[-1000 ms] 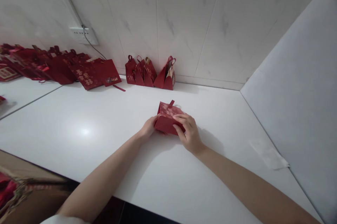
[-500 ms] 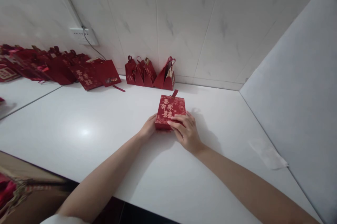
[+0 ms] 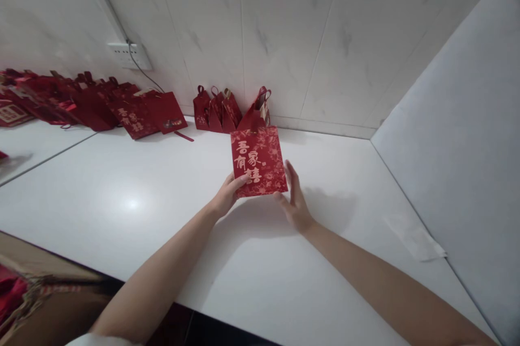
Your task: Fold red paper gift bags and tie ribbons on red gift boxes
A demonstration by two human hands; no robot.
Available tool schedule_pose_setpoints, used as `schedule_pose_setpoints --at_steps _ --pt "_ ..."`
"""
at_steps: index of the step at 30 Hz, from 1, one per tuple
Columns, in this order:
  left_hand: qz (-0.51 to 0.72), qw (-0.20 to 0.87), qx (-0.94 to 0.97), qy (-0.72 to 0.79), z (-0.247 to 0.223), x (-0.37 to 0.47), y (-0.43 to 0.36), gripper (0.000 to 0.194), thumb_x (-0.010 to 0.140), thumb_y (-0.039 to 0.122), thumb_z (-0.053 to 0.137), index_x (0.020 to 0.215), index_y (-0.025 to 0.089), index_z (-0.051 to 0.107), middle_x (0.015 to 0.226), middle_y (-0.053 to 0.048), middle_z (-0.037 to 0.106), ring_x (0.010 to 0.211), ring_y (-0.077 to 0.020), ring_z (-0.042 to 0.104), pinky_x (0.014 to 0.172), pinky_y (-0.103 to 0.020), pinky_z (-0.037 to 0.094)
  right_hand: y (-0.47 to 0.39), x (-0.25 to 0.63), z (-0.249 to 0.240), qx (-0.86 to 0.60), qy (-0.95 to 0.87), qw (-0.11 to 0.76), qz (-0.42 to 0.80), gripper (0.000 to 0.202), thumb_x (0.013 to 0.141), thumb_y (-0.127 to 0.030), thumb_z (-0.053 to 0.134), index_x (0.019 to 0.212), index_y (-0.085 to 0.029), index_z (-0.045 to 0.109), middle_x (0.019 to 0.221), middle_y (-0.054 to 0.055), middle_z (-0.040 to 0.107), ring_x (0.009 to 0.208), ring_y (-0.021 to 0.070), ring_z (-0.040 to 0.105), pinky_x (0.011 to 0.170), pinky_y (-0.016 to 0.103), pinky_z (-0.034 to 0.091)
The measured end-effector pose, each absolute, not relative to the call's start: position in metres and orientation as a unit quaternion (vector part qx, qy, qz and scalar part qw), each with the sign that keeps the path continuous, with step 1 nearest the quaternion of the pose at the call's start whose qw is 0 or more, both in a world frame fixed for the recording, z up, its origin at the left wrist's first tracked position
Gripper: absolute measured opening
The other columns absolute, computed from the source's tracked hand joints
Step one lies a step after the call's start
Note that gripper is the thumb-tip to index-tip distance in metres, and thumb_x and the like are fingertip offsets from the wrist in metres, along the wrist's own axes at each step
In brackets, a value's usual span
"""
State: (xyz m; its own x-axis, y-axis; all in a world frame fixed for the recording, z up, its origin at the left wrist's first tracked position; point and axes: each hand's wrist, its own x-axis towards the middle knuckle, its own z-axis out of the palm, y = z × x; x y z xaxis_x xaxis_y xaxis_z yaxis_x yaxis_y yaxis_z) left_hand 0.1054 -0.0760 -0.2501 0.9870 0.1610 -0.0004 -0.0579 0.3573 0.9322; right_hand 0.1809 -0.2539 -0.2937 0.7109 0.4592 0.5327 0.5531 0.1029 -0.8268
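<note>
Steadying a red box (image 3: 264,159) above the bench (image 3: 252,281)

A pale tiled wall (image 3: 288,26) backs the bench, which carries a heap of red bags and boxes (image 3: 95,105) on the left and a row of small red boxes (image 3: 202,110) close to the wall. The red box is in front of that row's right end, tilted, its printed face towards the camera. The left hand (image 3: 224,198) grips the lower left corner, thumb over the face. The right hand (image 3: 298,208) sits at the lower right corner, its fingers part open and spread around the edge. From this angle I can't tell whether they press on the card, or whether the base touches the bench.

The step in hand looks like adjusting the box's position. The next move calls for a firm but light left grip, since thin card could crease, and some room from the row behind.
</note>
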Motion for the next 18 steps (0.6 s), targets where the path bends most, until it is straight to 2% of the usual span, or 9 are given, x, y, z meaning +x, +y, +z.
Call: schedule_pose_setpoints --at_steps 2,4,7,12,15,18 --pt "0.079 0.811 0.578 0.038 -0.2467 0.1035 -0.0729 0.046 0.082 0.033 0.069 0.124 0.017 0.057 0.127 -0.013 0.063 0.115 -0.0309 0.060 0.096 -0.040 0.051 -0.2526 0.1856 -0.2943 -0.626 -0.393 0.667 0.091 0.061 0.095 -0.049 0.047 0.148 -0.028 0.024 0.154 0.011 0.033 0.140 0.0249 0.036 0.110 0.050 0.040" --pt "0.074 0.802 0.591 0.047 -0.2447 0.1021 -0.0697 0.050 0.080 0.031 0.071 0.125 0.018 0.056 0.125 -0.013 0.064 0.116 -0.0316 0.060 0.096 -0.041 0.050 -0.2513 0.1881 -0.2935 -0.590 -0.395 0.683 0.172 0.054 0.094 -0.049 0.049 0.141 -0.027 0.035 0.145 0.010 0.048 0.132 0.0235 0.048 0.108 0.048 0.044" --pt "0.048 0.798 0.597 0.057 -0.2453 0.1019 -0.0665 0.051 0.079 0.034 0.072 0.124 0.016 0.057 0.117 -0.014 0.067 0.114 -0.0326 0.061 0.094 -0.041 0.051 -0.2494 0.1882 -0.2933 -0.573 -0.369 0.704 0.198 0.049 0.088 -0.048 0.061 0.129 -0.025 0.046 0.131 0.010 0.060 0.118 0.0242 0.059 0.100 0.047 0.051" --pt "0.046 0.799 0.594 0.080 -0.2510 0.1047 -0.0681 0.043 0.083 0.044 0.067 0.115 0.015 0.063 0.116 -0.013 0.069 0.110 -0.0312 0.063 0.094 -0.040 0.051 -0.2475 0.1876 -0.3005 -0.577 -0.347 0.714 0.191 0.044 0.080 -0.043 0.070 0.113 -0.023 0.049 0.119 0.010 0.065 0.105 0.0229 0.065 0.089 0.043 0.056" --pt "0.066 0.798 0.592 0.095 -0.2531 0.1062 -0.0706 0.044 0.083 0.048 0.065 0.114 0.016 0.063 0.113 -0.012 0.069 0.105 -0.0293 0.065 0.093 -0.040 0.051 -0.2482 0.1859 -0.3022 -0.585 -0.347 0.707 0.192 0.046 0.079 -0.040 0.073 0.112 -0.023 0.047 0.116 0.010 0.065 0.102 0.0223 0.066 0.087 0.042 0.057" --pt "0.125 0.786 0.594 0.118 -0.2518 0.1068 -0.0697 0.043 0.080 0.049 0.069 0.107 0.016 0.064 0.105 -0.011 0.071 0.093 -0.0271 0.067 0.086 -0.038 0.053 -0.2495 0.1815 -0.2988 -0.624 -0.353 0.676 0.174 0.047 0.078 -0.038 0.074 0.114 -0.023 0.048 0.115 0.009 0.066 0.105 0.0238 0.065 0.089 0.044 0.056"
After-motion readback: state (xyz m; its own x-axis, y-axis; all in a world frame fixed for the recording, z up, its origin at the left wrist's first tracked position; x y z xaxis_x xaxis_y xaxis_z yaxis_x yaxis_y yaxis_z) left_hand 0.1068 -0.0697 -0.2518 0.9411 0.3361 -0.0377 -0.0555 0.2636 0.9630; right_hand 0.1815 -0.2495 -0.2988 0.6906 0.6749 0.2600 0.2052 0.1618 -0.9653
